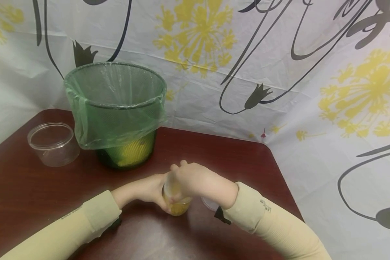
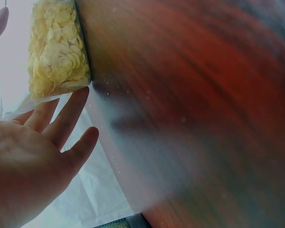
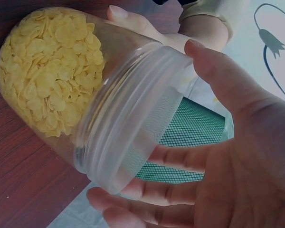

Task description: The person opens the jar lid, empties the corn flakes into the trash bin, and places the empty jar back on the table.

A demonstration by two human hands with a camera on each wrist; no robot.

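Note:
A clear plastic jar [image 3: 52,71], partly filled with yellow flakes, leans over close to the tabletop. Its translucent screw lid [image 3: 133,123] faces the right hand. My left hand [image 1: 149,189] holds the jar's body, with the thumb [image 3: 133,21] along its side in the right wrist view. In the left wrist view the fingers [image 2: 69,118] reach to the jar's lower edge. The right hand [image 1: 196,180] grips the lid, thumb at one side of the rim and fingers at the other. In the head view that hand covers much of the jar.
Behind the hands stands a mesh bin [image 1: 139,151] with a green bag liner [image 1: 100,124] and yellow contents low inside. A clear plastic tub [image 1: 60,155] is left of it. A clear round piece [image 1: 209,204] peeks out by the right forearm. A floral curtain [image 1: 195,104] backs the table.

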